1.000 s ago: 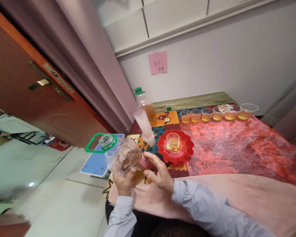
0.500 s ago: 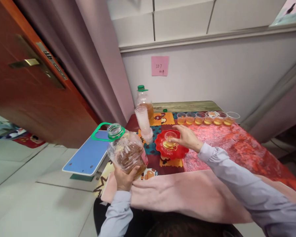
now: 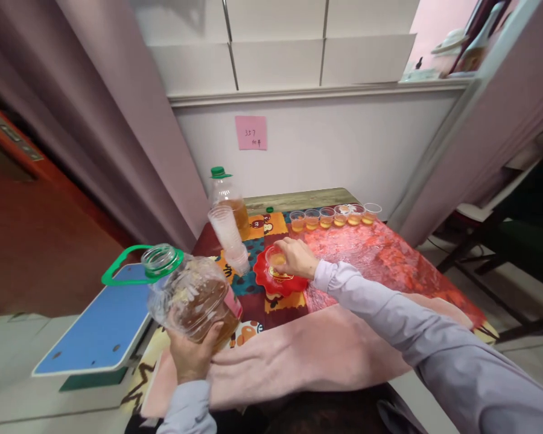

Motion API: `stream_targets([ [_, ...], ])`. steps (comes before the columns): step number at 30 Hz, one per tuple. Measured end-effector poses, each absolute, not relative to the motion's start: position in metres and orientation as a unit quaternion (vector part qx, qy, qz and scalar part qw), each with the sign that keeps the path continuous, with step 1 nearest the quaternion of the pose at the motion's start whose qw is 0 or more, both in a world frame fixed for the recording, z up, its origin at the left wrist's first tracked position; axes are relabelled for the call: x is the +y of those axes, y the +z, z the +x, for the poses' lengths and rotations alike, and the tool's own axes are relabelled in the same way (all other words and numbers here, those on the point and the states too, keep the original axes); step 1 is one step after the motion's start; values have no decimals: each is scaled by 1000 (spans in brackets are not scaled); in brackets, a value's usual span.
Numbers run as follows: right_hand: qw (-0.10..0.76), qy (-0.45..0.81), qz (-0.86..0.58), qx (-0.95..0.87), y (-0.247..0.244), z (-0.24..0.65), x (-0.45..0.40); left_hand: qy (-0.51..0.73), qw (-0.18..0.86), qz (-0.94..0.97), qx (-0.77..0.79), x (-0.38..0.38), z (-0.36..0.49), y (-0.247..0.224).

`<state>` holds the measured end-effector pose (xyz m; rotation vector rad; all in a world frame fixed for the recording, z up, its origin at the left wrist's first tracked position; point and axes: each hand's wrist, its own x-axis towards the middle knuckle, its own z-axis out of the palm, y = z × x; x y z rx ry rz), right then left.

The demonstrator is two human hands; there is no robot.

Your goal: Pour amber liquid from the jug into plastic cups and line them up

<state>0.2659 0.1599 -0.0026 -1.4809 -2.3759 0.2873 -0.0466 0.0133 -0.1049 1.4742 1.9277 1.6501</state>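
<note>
Apparently for support, the left hand point(image 3: 192, 349) cradles the tilted jug point(image 3: 199, 298) low, uncapped mouth upward. The right hand point(image 3: 294, 256) pinches a cup point(image 3: 277, 259) at the red plate point(image 3: 269, 284), probably there against drips; part-filled cups point(image 3: 326, 218) stand rowed beyond.

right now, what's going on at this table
The person's left hand holds an uncapped jug of amber liquid, tilted. The right hand grasps a small cup at the red plate; whether it is lifted is hard to tell. Six partly filled cups stand in a row beyond; a green-capped jug stands behind the stacked cups.
</note>
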Motion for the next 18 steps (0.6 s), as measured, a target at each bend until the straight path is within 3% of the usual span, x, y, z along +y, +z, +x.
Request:
stream_targets([
  [7, 263, 157, -588, -748, 10, 336, 176, 560, 62, 499, 659, 15, -45, -101],
  [18, 171, 48, -825, -536, 3, 569, 223, 557, 67, 488, 669, 16, -40, -88],
])
